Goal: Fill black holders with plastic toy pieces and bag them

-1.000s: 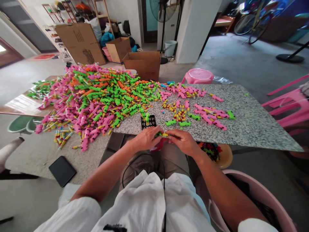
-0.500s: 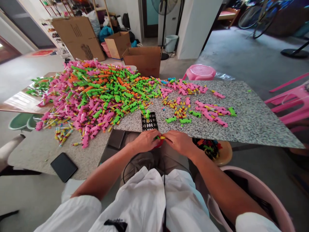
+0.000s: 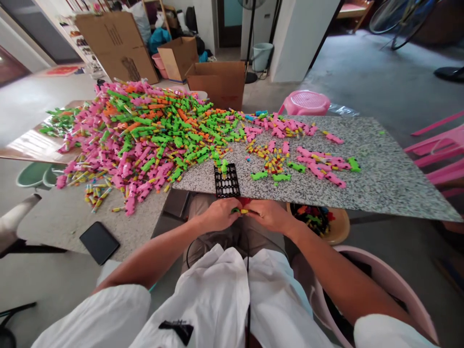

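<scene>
My left hand and my right hand meet just below the near edge of the speckled stone tabletop. Both are pinched on a small green and yellow plastic toy piece held between them. A black grid tray lies on the table edge right above my hands, with a green piece standing in it. A huge heap of pink, green and orange toy pieces covers the table's left half. Smaller groups of pink pieces and green pieces lie to the right.
A tan bowl of mixed coloured parts sits under the table by my right knee. A black phone lies on the lower slab at left. Cardboard boxes, a pink stool and pink chairs surround the table. A pink tub stands at my right.
The view has tilted down slightly. My hands stay together on the small piece and have drawn a little closer to the black grid tray.
</scene>
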The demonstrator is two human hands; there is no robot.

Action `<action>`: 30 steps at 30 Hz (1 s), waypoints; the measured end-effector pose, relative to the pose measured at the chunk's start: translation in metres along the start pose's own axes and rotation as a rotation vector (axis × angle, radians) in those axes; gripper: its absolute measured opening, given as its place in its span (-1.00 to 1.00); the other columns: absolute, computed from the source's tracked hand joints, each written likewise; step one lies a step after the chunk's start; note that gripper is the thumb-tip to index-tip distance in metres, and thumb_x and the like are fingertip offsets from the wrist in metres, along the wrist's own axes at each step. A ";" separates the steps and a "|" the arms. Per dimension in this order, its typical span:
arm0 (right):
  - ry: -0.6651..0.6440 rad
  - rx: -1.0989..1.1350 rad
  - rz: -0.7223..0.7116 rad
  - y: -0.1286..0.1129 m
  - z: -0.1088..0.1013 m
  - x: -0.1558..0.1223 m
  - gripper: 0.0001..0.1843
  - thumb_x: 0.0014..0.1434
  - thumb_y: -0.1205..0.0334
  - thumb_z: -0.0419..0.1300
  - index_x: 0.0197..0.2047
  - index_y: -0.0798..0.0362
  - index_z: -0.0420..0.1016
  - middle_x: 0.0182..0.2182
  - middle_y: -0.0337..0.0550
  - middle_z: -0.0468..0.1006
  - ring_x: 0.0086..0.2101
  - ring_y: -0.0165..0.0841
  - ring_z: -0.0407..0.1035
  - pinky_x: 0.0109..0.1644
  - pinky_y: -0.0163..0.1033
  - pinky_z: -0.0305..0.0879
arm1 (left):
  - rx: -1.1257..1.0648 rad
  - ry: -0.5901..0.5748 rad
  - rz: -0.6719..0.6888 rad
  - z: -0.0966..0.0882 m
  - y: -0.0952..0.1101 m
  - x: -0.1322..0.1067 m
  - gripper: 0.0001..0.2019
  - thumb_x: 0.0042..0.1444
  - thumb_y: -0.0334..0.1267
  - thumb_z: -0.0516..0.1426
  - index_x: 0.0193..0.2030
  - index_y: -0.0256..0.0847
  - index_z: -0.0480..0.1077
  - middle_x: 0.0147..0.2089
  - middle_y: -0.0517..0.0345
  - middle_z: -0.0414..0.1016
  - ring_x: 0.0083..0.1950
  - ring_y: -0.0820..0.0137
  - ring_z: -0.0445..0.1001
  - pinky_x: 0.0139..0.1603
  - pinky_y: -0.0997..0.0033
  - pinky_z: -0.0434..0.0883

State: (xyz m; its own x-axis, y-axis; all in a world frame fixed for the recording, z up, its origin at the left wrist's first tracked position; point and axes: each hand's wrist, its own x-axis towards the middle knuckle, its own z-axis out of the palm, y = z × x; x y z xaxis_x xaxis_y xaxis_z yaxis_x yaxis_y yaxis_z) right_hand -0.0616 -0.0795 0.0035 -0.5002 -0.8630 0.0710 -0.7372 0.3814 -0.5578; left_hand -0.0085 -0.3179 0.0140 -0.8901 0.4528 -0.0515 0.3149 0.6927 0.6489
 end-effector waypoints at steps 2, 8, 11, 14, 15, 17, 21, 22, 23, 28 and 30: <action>0.019 -0.130 0.052 -0.006 0.000 0.002 -0.72 0.49 0.16 0.11 0.07 0.01 0.62 -0.07 -0.02 0.59 -0.01 -0.21 0.44 0.09 -0.18 0.32 | 0.022 0.029 0.011 0.001 0.000 -0.002 -0.83 0.32 -0.30 0.14 0.02 -0.11 0.46 0.04 0.10 0.60 0.07 0.29 0.59 0.13 0.36 0.47; -0.001 -0.314 0.149 -0.012 0.004 0.012 -0.77 0.46 0.13 0.18 -0.03 -0.01 0.66 -0.19 -0.07 0.49 -0.09 -0.24 0.40 -0.05 -0.24 0.27 | 0.074 0.103 -0.024 -0.007 -0.007 -0.010 -0.58 0.30 -0.16 0.22 0.27 -0.07 0.38 0.18 0.03 0.54 0.15 0.21 0.58 0.21 0.25 0.48; 0.035 -0.256 0.173 -0.008 0.007 0.015 -0.73 0.48 0.09 0.15 0.02 -0.02 0.65 -0.21 -0.11 0.51 -0.16 -0.29 0.43 -0.13 -0.27 0.24 | -0.027 0.162 -0.043 -0.010 -0.018 -0.016 -0.36 0.19 -0.01 0.34 0.37 -0.04 0.32 0.27 0.00 0.49 0.25 0.14 0.52 0.32 0.16 0.43; 0.091 -0.201 0.205 -0.008 0.008 0.020 -0.72 0.48 0.10 0.16 0.08 -0.03 0.64 -0.20 -0.12 0.55 -0.18 -0.31 0.46 -0.14 -0.28 0.24 | -0.203 0.357 -0.080 -0.009 -0.034 -0.022 -0.11 0.05 0.01 0.43 0.48 0.00 0.19 0.38 -0.05 0.38 0.29 0.12 0.48 0.34 0.09 0.42; 0.114 -0.179 0.217 -0.009 0.007 0.022 -0.73 0.47 0.12 0.17 0.08 -0.03 0.64 -0.20 -0.12 0.56 -0.18 -0.31 0.46 -0.13 -0.28 0.24 | -0.300 0.443 -0.114 -0.007 -0.038 -0.024 -0.07 0.04 0.00 0.44 0.50 0.02 0.15 0.40 -0.07 0.35 0.26 0.14 0.49 0.30 0.11 0.45; 0.169 -0.136 0.246 -0.015 0.008 0.026 -0.76 0.46 0.14 0.18 0.04 -0.04 0.65 -0.21 -0.13 0.58 -0.17 -0.31 0.47 -0.10 -0.28 0.26 | -0.558 0.595 -0.187 -0.003 -0.045 -0.027 -0.05 0.01 -0.02 0.45 0.50 0.03 0.15 0.39 -0.08 0.37 0.18 0.20 0.53 0.16 0.17 0.52; 0.273 -0.083 0.285 -0.031 0.016 0.035 -0.79 0.44 0.12 0.19 -0.07 -0.01 0.65 -0.23 -0.12 0.60 -0.17 -0.30 0.48 -0.07 -0.27 0.28 | -1.120 0.571 -0.228 0.010 -0.041 -0.031 -0.28 0.06 -0.01 0.43 0.34 -0.11 0.37 0.17 -0.09 0.56 0.09 0.21 0.58 0.05 0.24 0.55; 0.287 -0.082 0.288 -0.035 0.019 0.038 -0.79 0.43 0.12 0.20 -0.09 -0.01 0.64 -0.24 -0.12 0.60 -0.17 -0.29 0.48 -0.07 -0.26 0.28 | -1.214 0.525 -0.221 0.014 -0.037 -0.030 -0.37 0.09 -0.02 0.42 0.27 -0.14 0.44 0.12 -0.08 0.59 0.07 0.22 0.60 0.05 0.25 0.55; 0.297 -0.082 0.289 -0.039 0.022 0.040 -0.79 0.43 0.12 0.20 -0.11 0.00 0.64 -0.24 -0.12 0.60 -0.18 -0.29 0.48 -0.08 -0.26 0.29 | -1.283 0.494 -0.217 0.018 -0.032 -0.030 -0.45 0.10 -0.02 0.41 0.20 -0.17 0.50 0.09 -0.06 0.62 0.04 0.24 0.60 0.05 0.27 0.54; 0.330 -0.074 0.291 -0.056 0.033 0.048 -0.76 0.43 0.16 0.19 0.05 0.00 0.63 -0.19 -0.10 0.63 -0.15 -0.28 0.51 -0.05 -0.25 0.33 | -1.447 0.584 -0.280 0.033 -0.015 -0.021 -0.58 0.07 -0.02 0.43 0.00 -0.20 0.63 -0.06 0.04 0.67 -0.11 0.40 0.59 -0.02 0.42 0.53; 0.344 -0.081 0.286 -0.060 0.035 0.050 -0.75 0.42 0.21 0.20 0.10 0.00 0.61 -0.16 -0.08 0.63 -0.11 -0.26 0.52 -0.01 -0.25 0.34 | -1.471 0.626 -0.301 0.035 -0.013 -0.017 -0.57 0.04 -0.01 0.44 -0.02 -0.21 0.64 -0.10 0.05 0.68 -0.15 0.41 0.59 -0.07 0.44 0.53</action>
State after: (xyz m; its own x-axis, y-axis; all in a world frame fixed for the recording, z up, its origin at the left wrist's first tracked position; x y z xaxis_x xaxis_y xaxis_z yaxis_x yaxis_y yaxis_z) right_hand -0.0271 -0.1571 0.0118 -0.8007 -0.5640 0.2020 -0.5736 0.6247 -0.5298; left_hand 0.0144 -0.3148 -0.0201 -0.9611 -0.1335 -0.2419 -0.1276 -0.5619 0.8173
